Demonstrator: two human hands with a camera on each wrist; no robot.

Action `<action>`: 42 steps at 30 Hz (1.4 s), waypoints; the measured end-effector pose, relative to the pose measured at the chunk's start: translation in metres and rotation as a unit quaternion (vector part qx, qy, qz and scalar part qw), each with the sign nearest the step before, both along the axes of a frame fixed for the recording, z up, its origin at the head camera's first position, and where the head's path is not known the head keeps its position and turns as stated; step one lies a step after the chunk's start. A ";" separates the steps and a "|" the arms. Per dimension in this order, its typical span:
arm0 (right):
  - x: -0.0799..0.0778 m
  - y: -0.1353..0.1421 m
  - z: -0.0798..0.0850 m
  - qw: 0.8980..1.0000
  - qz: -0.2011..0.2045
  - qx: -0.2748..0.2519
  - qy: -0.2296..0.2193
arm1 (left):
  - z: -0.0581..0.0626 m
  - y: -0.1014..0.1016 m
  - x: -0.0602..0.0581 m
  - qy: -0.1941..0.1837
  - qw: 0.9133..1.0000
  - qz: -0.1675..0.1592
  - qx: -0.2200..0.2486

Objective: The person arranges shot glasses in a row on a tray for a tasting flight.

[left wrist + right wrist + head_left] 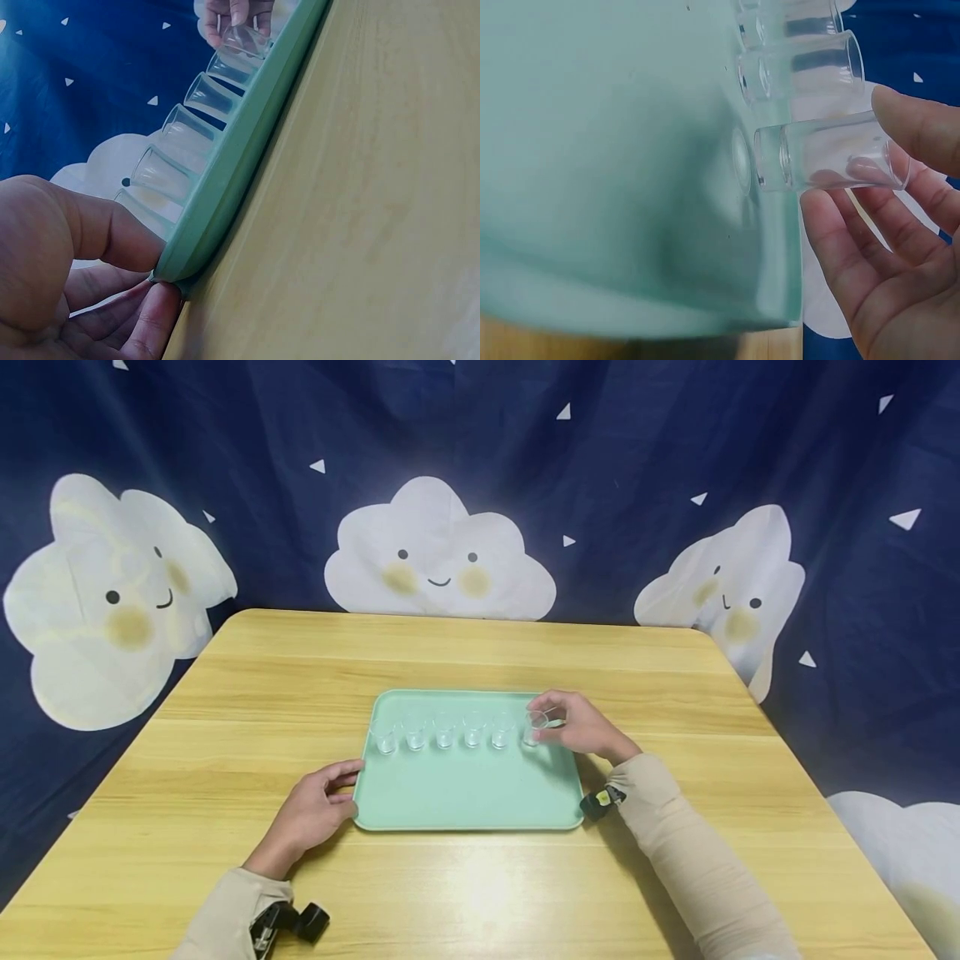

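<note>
A mint-green tray [465, 793] lies on the table, with a row of clear shot glasses [444, 735] standing upright along its far half. At the tray's near left corner, my left hand [311, 806] pinches the rim [176, 255], fingers above and below it in the left wrist view. My right hand [583, 725] holds the rightmost shot glass [832, 154] between thumb [915, 124] and fingers near its mouth. That glass is upright, its base close over the tray surface. The gap beside it is a little wider than the others in the row.
The wooden table [480, 893] extends around the tray on all sides. Behind it hangs a dark blue curtain [480, 427] with white clouds and triangles. A small black device [288, 922] is strapped at the left wrist, another device [602, 802] at the right.
</note>
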State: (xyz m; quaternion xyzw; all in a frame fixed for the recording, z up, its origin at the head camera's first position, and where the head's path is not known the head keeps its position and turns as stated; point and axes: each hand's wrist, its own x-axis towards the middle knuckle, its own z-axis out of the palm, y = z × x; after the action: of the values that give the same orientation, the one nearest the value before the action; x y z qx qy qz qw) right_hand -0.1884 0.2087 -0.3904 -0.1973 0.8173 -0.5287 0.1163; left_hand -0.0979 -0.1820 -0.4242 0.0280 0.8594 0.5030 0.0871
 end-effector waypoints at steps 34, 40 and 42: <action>0.012 -0.015 0.026 0.999 0.019 0.045 0.018 | 0.000 -0.001 0.000 -0.005 1.000 0.004 0.005; -0.003 -0.007 0.004 0.998 0.017 0.053 0.019 | -0.001 -0.002 -0.002 -0.005 1.000 0.006 0.005; -0.006 -0.005 0.001 0.998 0.015 0.054 0.020 | -0.001 -0.002 -0.002 -0.004 1.000 0.005 0.005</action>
State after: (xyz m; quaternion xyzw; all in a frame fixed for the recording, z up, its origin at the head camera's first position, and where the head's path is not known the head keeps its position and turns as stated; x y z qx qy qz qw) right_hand -0.1940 0.2033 -0.3898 -0.2137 0.8435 -0.4783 0.1188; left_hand -0.0998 -0.1839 -0.4254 0.0216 0.8566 0.5080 0.0880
